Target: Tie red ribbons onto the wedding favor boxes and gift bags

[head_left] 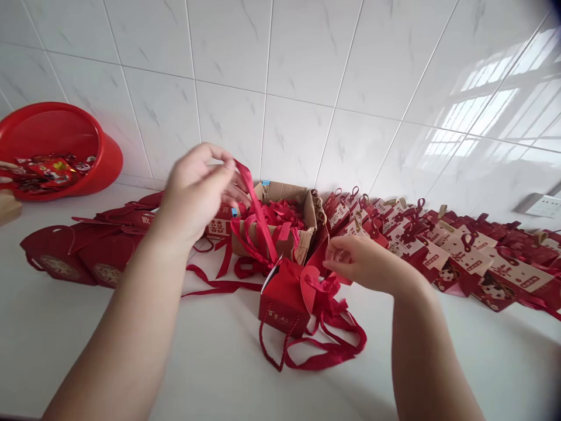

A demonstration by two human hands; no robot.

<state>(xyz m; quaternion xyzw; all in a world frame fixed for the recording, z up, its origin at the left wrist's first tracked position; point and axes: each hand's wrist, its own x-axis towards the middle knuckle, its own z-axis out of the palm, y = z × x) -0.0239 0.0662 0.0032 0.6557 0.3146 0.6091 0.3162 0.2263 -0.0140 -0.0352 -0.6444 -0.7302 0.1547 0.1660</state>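
Note:
Raised at centre-left, my left hand pinches a red ribbon, which runs down from the fingers to behind a small red gift box. The box stands on the white counter with a twisted red cord handle hanging at its front. More red ribbon lies in loops at its right side. My right hand is right of the box, apart from it, its fingers curled and closed. Whether anything is between those fingertips cannot be made out. Behind the box, a cardboard carton holds loose red ribbons.
Many red and white gift boxes with ribbon loops line the wall at right. Larger dark red boxes stand at left. Beyond them, a red tub holds wrapped sweets; another person's hand is at its edge. A wall socket is far right.

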